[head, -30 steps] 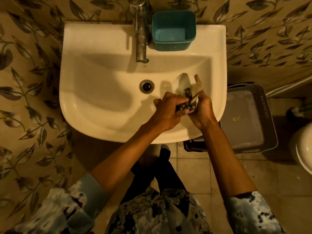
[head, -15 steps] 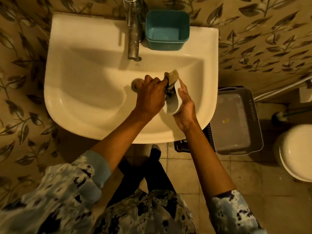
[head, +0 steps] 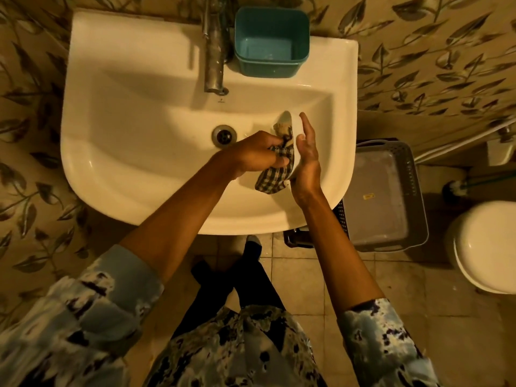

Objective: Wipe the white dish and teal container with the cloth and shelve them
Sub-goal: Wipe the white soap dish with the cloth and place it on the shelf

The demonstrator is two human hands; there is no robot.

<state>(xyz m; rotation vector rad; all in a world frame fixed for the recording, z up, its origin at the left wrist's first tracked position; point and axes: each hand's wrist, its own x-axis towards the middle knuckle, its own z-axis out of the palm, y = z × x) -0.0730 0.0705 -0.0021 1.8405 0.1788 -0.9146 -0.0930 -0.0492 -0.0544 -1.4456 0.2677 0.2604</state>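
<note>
Over the right half of a white ceramic washbasin [head: 134, 169], two hands meet: the left hand [head: 252, 155] presses a checked cloth [head: 275, 174] into a small white dish [head: 293, 129], backed by the right hand [head: 307, 155]. A teal plastic container [head: 272, 40] sits on the far rim, right of the metal tap [head: 213, 51]. A grey plastic basket [head: 391, 196] lies on the floor, right.

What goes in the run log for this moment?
left hand: rubbing cloth | right hand: holding dish | container: on sink
</note>
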